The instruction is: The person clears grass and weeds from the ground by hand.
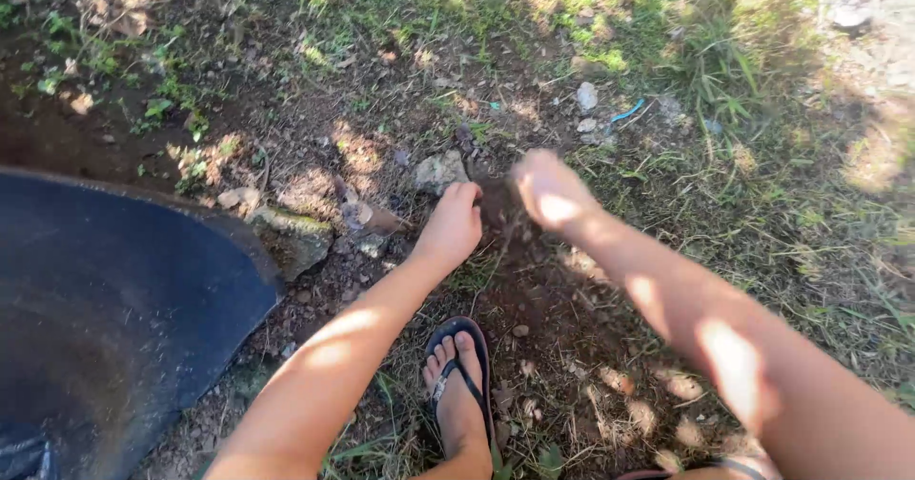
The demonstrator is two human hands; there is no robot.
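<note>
Both of my arms reach down to a patch of dark, bare soil (534, 299) with roots and dry grass. My left hand (451, 224) rests on the ground with its fingers curled into the dirt near a grey stone (439, 170). Just to its right, my right hand (550, 192) is blurred and lies close to the soil. Between the two hands sits a dark clump of earth (498, 205). I cannot tell whether either hand grips soil or roots.
A large dark blue tub (114, 308) fills the lower left. A mossy rock (294, 237) lies beside its rim. My foot in a black flip-flop (459, 385) stands below my hands. Grass (762, 156) covers the right side, with small stones (586, 99).
</note>
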